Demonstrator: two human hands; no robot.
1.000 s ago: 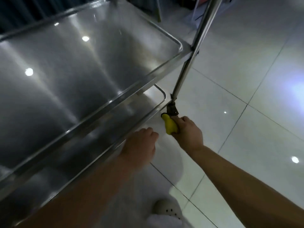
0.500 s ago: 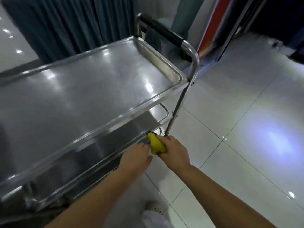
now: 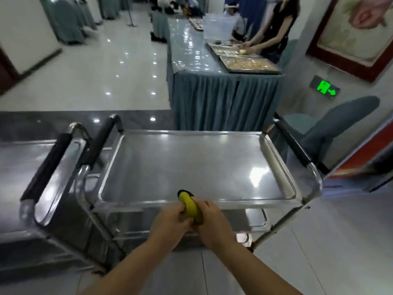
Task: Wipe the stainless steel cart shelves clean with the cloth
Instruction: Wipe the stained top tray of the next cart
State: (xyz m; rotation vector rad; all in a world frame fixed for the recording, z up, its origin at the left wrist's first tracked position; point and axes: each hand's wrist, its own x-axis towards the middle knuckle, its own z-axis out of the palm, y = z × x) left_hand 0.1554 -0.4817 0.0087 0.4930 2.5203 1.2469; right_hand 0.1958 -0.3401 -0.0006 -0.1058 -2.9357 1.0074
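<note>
yellow cloth (image 3: 192,208) bunched between both hands' fingers (image 3: 184,210), above cart shelf (image 3: 191,167)

The top shelf (image 3: 191,167) is lying open from the near edge, a low rim running round it. The left handle (image 3: 100,143) and right handle (image 3: 294,146) are standing up at its ends, a second cart (image 3: 46,165) is crowding the left side, and the lower shelf (image 3: 253,218) is sitting roofed over beneath.
</note>
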